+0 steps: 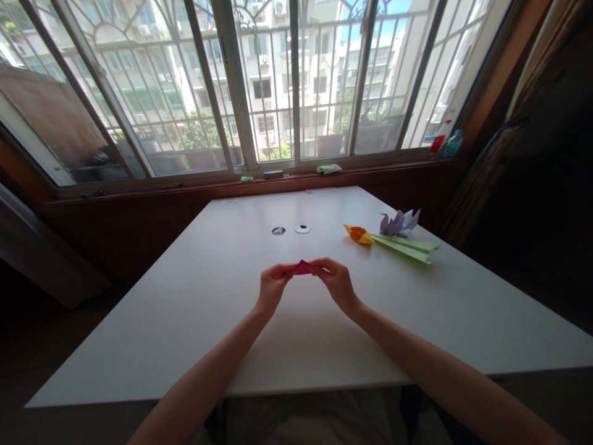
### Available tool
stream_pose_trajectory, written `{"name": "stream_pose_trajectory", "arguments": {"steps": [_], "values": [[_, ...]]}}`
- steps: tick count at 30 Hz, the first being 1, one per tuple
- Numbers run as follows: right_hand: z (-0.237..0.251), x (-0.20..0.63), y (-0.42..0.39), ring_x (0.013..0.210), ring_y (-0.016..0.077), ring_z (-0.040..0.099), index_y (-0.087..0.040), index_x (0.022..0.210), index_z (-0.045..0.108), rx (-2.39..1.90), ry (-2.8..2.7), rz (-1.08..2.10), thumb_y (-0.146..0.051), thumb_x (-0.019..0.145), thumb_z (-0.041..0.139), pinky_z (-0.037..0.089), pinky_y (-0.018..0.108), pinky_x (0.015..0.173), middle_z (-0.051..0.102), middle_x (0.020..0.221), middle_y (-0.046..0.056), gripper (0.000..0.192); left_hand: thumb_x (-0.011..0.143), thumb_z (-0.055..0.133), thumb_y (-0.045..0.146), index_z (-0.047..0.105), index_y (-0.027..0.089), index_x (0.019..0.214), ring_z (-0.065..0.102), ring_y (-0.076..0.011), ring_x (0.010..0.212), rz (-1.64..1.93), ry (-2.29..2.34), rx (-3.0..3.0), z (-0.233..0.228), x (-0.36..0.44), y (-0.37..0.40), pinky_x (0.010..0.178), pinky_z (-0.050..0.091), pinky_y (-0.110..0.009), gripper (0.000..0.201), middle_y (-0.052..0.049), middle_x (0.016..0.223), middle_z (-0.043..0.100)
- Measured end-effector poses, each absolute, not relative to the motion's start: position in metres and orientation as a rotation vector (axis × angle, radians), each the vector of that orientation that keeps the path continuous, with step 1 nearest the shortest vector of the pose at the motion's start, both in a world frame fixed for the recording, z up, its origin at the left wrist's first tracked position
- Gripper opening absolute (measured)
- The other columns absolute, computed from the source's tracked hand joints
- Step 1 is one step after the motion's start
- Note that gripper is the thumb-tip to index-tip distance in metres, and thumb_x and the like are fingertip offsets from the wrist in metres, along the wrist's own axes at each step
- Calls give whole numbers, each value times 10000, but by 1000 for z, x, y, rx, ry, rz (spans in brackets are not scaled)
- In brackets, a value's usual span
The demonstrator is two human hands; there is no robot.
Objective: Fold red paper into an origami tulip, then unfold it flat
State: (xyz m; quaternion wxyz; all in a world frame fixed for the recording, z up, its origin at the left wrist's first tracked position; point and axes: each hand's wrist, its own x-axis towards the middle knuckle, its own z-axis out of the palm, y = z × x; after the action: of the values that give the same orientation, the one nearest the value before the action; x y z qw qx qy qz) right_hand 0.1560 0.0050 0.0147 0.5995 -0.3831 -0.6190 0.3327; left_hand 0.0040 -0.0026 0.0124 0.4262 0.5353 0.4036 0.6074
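Observation:
A small piece of folded red paper is held up over the white table, its top coming to a point. My left hand pinches its left end, and my right hand pinches the right end. Fingers cover both ends of the paper, so the folds there are hidden. Beyond the hands, two small round items lie on the table: a dark-and-silver disc and a white disc with a black spot.
On the right of the white table lie a yellow paper boat, a green folded paper plane and purple and white paper cranes. Behind the table runs a window sill with small packets and bottles.

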Motion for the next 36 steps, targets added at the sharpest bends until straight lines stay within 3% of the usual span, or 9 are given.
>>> {"name": "stream_pose_trajectory", "arguments": {"steps": [4,10,14,21,25,30,36], "values": [[14,157,5,752,177,596,-207,876,658,-886,-1479,751,-314,713,588,485,315,695,656,815,42,207,610,669,243,674,163,767,601,-164,732,1494,986,1316,12,3,-1,688,463,-298,177,-56,784,678],[15,156,5,741,163,592,-218,804,667,-832,-1560,666,-265,735,569,477,279,664,646,789,29,130,629,660,270,639,165,871,611,-179,796,1460,946,1299,15,6,-4,759,462,-325,264,-59,832,674],[16,155,5,726,160,593,-209,782,664,-871,-1603,587,-242,738,561,469,273,667,644,772,29,117,667,622,319,652,150,843,606,-191,828,1392,931,1391,16,7,-6,795,455,-340,245,-68,855,668],[16,155,3,728,160,597,-199,789,658,-890,-1681,588,-244,741,542,474,276,671,643,782,35,133,650,618,374,674,168,783,598,-178,747,1405,1105,1511,13,2,-2,652,466,-281,251,-63,784,664],[12,156,4,726,167,604,-190,838,625,-933,-1582,687,-286,699,589,486,299,694,643,773,32,172,626,635,384,669,155,744,579,-149,642,1312,1150,1476,14,0,-1,564,438,-249,260,-60,699,653],[11,156,7,750,169,605,-199,1066,501,-931,-1382,923,-336,625,659,500,306,652,627,851,35,488,607,648,382,650,131,732,539,-110,558,1312,1116,1258,15,1,-4,541,418,-245,280,-49,649,632],[10,152,5,733,169,595,-156,876,628,-884,-1514,1215,-353,661,618,459,282,617,659,815,61,292,616,643,361,625,123,719,505,-86,540,1377,1068,1157,12,2,-4,556,405,-241,260,-23,614,595]]}}
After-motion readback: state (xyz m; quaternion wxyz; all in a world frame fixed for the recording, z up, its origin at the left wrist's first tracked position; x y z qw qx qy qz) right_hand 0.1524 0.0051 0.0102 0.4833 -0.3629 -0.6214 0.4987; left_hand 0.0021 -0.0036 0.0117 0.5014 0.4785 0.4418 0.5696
